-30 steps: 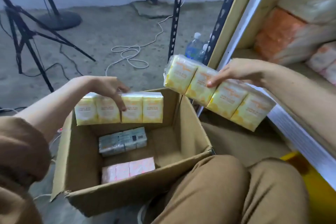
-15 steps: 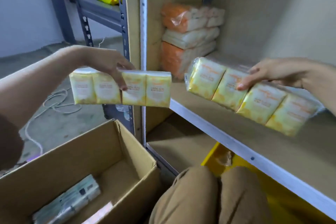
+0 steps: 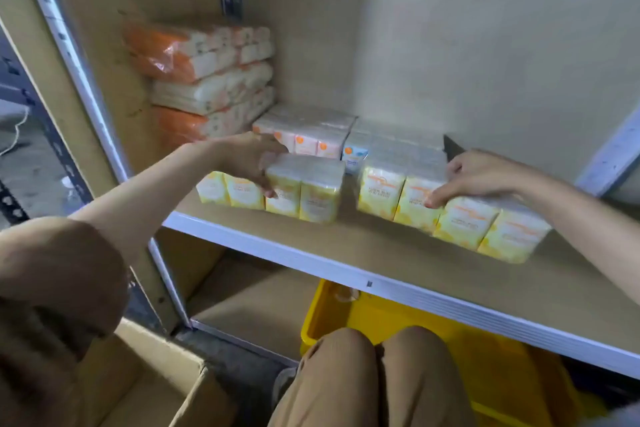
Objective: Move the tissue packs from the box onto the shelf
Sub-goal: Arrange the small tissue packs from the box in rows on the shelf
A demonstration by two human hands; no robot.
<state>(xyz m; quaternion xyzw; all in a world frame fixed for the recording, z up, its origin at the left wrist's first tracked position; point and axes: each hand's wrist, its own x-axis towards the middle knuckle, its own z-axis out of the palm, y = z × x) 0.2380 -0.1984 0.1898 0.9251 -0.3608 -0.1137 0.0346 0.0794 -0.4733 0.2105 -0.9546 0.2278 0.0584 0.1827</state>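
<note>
Head view puts two yellow plastic-wrapped strips of four tissue packs at mid-frame, both on or just above the pale fibreboard shelf (image 3: 398,253) with its white metal front edge. The left yellow strip (image 3: 301,191) sits left of centre, upright and roughly parallel to the edge; the left hand (image 3: 249,163) is curled over its top, thumb on the front face, gripping it. The right yellow strip (image 3: 460,222) runs from centre toward the right of the frame, angled so its far end comes nearer the front edge; the right hand (image 3: 485,177) clasps it from above, fingers (image 3: 436,198) draped down the front. Whether either strip already bears its full weight on the board I cannot tell.

Behind them, just above centre, lie a pink-and-white tissue pack bundle (image 3: 311,135) and a blue-and-white one (image 3: 360,152), and in the upper left a stack of orange-and-white wrapped tissue bundles (image 3: 204,76) stands against the side wall.

My reading: this is the placing step for both strips. Next, each hand should settle its strip flat, perhaps push it back against the rear bundles, then let go. The right strip looks to need squaring up first. The brown cardboard box (image 3: 156,388) shows only its corner at lower left, contents unseen, so how many packs remain is unknown. A yellow plastic crate (image 3: 398,315) sits below the shelf.
</note>
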